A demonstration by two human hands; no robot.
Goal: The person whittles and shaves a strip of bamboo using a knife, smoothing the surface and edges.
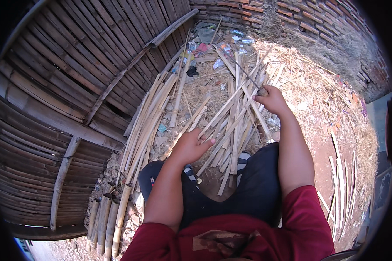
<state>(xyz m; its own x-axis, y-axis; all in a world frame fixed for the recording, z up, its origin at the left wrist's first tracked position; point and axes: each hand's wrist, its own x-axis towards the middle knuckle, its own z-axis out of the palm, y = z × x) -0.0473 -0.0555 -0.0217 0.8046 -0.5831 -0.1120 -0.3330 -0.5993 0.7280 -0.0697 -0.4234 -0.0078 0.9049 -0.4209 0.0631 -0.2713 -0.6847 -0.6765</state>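
My right hand (272,101) is closed around the short handle of a long, thin, dark-bladed knife (244,71). Its blade slants up and left over a loose pile of split bamboo strips (234,117). My left hand (194,145) is closed on the near end of a pale bamboo strip (224,113), which runs away to the upper right across the pile. The thumb and fingers press on it from either side; part of the grip is hidden by the hand itself. The heap of strips lies between my knees and in front of them, crossing at many angles.
A slatted bamboo wall (82,65) rises at left, with long strips (150,117) beside it. Several bamboo poles (106,222) stand at lower left. A brick wall (300,21) closes the back. Litter (204,48) and straw cover the ground; thin strips (340,187) lie at right.
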